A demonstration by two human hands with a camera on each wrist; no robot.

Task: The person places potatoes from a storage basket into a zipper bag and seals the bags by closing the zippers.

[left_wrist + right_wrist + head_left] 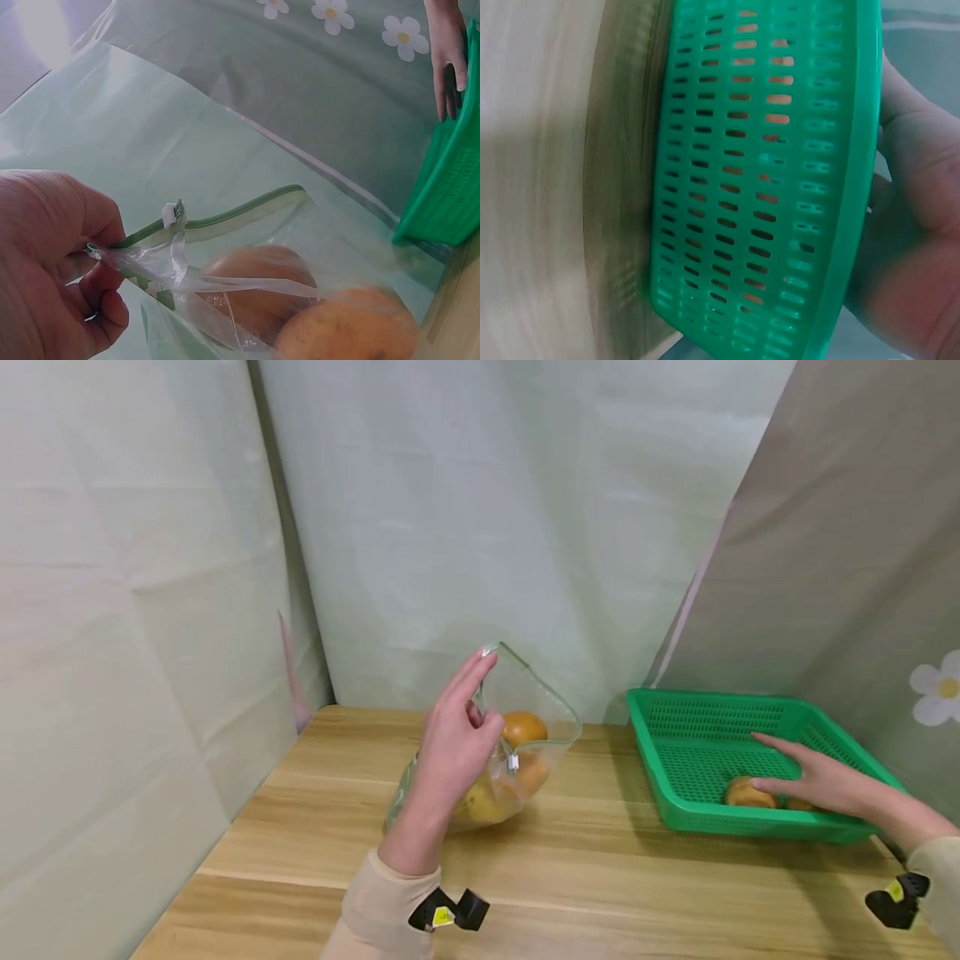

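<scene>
The left hand (450, 752) pinches the soft clear plastic zip bag (525, 752) at its rim. The right hand (817, 781), fingers relaxed, reaches a light, firm round orange fruit (744, 793) in the green plastic basket (690, 727); it is probably best cupped around its middle.

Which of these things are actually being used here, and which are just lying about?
In use: left hand pinching the bag of fruit; right hand reaching into the basket at a fruit there.

Just there: table, flowered curtain.
</scene>
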